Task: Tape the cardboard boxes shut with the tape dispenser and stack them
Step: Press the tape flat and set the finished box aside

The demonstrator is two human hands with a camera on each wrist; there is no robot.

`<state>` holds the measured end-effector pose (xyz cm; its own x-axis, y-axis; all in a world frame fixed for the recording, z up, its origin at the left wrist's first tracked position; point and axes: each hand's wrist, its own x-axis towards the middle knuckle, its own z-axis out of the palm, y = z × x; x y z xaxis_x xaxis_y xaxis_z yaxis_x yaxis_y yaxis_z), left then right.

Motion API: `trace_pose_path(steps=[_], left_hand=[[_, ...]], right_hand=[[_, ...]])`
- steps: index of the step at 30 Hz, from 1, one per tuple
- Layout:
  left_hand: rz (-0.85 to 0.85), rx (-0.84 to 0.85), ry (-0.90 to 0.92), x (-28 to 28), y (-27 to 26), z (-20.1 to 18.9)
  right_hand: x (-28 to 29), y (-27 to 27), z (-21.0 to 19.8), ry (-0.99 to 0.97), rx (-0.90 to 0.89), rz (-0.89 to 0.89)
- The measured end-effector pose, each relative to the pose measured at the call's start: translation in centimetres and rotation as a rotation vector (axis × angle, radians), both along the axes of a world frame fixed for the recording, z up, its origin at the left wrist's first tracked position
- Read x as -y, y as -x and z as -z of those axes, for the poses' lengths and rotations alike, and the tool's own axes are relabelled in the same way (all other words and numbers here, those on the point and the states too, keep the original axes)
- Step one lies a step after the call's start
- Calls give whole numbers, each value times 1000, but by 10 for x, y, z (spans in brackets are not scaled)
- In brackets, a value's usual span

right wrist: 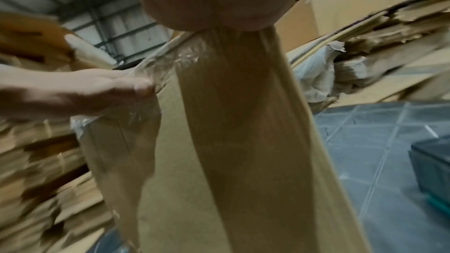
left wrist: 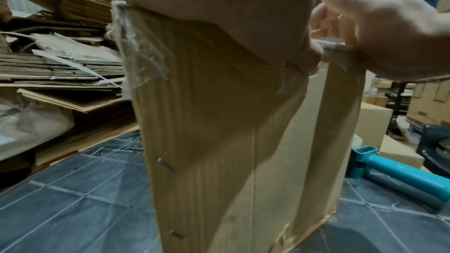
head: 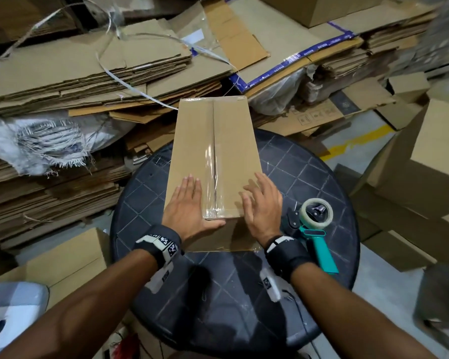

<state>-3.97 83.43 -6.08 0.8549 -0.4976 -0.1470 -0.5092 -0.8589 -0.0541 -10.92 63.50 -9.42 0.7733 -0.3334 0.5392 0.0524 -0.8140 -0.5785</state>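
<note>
My left palm lies flat on top of the cardboard box, filling the upper part of the view. The box stands on a dark table scored with a grid of lines. Clear tape wrinkles over its upper corner. My right hand rests on the box's far top edge. The tape dispenser's teal handle lies on the table beside the box, with flattened cardboard stacked behind

Dim warehouse, round dark table, flattened cardboard stacks, grey floor with yellow line
</note>
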Motion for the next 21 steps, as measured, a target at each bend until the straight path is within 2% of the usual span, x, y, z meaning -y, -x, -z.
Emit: trace_pose_path(steps=[2, 5, 7, 9, 14, 15, 17, 19, 21], left_hand=[[3, 27, -14, 0, 1, 1], [11, 53, -31, 0, 2, 1], [18, 59, -28, 0, 3, 1], [17, 61, -26, 1, 4, 1], [10, 48, -48, 1, 2, 0], [10, 48, -54, 1, 1, 0], [14, 55, -60, 0, 0, 1], [17, 58, -55, -1, 0, 3], [16, 61, -47, -1, -1, 6]], right_hand=[[-5, -3, 5, -105, 95, 118], [-4, -7, 12, -270, 185, 180], [-4, -4, 21, -507, 207, 245], [-11, 5, 32, -736, 174, 325], [-19, 18, 35, -956, 75, 282], [-19, 20, 31, -986, 77, 250], [-27, 23, 26, -905, 33, 206], [-37, 26, 22, -795, -47, 244], [-40, 28, 21, -795, -56, 281]])
